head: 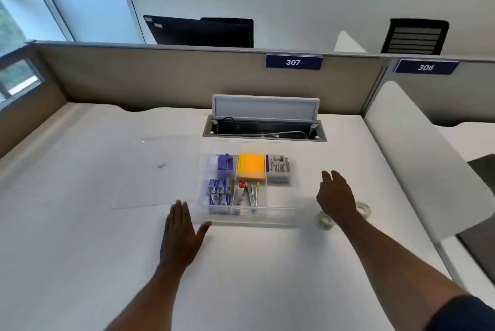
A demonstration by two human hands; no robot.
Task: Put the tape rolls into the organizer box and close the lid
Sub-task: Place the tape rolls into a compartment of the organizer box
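Tape rolls are what we are after: two small clear ones lie flat on the white surface (80,250), just to the right of the organizer box (249,219), one tape roll (324,221) close to the box's near right corner and the other tape roll (364,208) a little farther right, both partly hidden behind our right forearm. The box stands open, its compartments holding staple packs, a staple remover, sticky notes and staplers, while the right near compartment looks bare and would likely take the rolls. The clear lid (160,172) lies flat just left of the box. Our left hand (182,234) rests flat beside the box's near left corner, fingers spread, thumb touching the wall, gripping nothing. Our right hand (338,196) hovers right of the box, fingers loosely open and empty, above and beyond the rolls. We judge the rolls light and stiff, with a smooth and rather slippery outer face, so we would pinch each across its rim or hook a finger through the core. The lid looks thin and rigid, best lifted by an edge.
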